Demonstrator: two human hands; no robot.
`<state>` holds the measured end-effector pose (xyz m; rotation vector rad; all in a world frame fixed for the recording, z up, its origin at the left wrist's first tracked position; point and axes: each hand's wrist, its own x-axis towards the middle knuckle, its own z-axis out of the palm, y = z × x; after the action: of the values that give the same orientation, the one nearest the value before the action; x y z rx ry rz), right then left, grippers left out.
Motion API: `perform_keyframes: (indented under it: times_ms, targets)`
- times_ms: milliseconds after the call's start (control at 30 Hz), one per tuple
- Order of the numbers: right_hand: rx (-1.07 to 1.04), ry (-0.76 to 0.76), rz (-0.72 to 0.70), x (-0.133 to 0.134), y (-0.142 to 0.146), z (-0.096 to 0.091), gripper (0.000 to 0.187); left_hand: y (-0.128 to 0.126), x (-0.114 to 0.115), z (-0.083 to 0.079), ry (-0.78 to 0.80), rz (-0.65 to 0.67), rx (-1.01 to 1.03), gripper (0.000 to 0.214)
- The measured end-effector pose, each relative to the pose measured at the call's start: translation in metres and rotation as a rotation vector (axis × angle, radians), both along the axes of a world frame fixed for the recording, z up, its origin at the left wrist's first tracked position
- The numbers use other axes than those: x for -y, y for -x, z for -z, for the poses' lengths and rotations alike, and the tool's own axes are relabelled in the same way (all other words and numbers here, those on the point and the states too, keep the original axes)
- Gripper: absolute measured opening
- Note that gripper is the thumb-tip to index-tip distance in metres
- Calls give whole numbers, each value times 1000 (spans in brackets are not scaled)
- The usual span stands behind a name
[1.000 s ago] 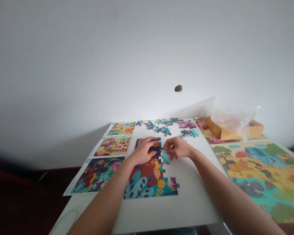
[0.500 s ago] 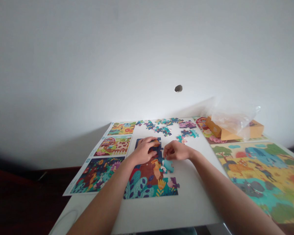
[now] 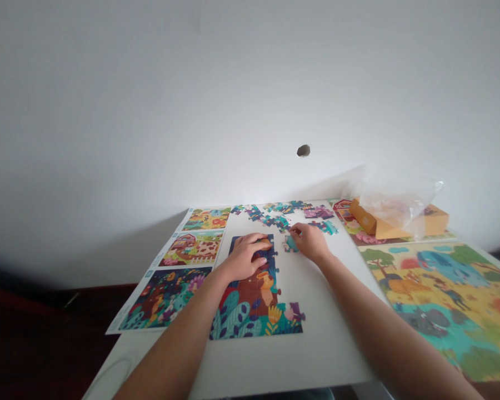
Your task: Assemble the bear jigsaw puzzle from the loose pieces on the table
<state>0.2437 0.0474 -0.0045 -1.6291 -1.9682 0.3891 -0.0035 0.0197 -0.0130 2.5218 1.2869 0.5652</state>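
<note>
A partly joined jigsaw puzzle (image 3: pixel 250 305) with a brown bear and dark blue leaves lies on the white table. My left hand (image 3: pixel 248 256) rests on its upper part, fingers stretched out flat across the pieces. To the right of the puzzle, my right hand (image 3: pixel 309 240) is closed in a pinch at a teal puzzle piece (image 3: pixel 290 243), apart from the joined part. My fingers partly cover that piece. A purple and teal puzzle piece (image 3: pixel 294 311) juts out at the puzzle's lower right.
Several loose puzzle pieces (image 3: pixel 270 218) are scattered near the wall. A reference sheet (image 3: pixel 166 294) with small pictures lies at the left. On the right are a finished-looking animal puzzle (image 3: pixel 450 300) and a yellow box (image 3: pixel 400 225) under a clear plastic bag (image 3: pixel 395 194).
My right hand has moved away towards the wall, and the teal piece has come off the joined puzzle's right edge with it. My left hand has stayed in place.
</note>
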Motion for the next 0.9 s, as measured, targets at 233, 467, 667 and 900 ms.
perform_keyframes:
  times_ms: [233, 467, 667, 900]
  targets:
    - [-42, 1, 19, -2, 0, 2, 21, -1, 2, -4, 3, 12, -20, 41]
    - [-25, 43, -27, -1, 1, 2, 22, -3, 4, -7, 17, 12, -26, 41]
    - [0, 66, -63, 1, 3, 1, 21, -2, 3, -6, 12, 15, -12, 41]
    - [32, 69, -109, 3, 5, 1, 19, -3, 4, -7, 19, 10, -39, 41]
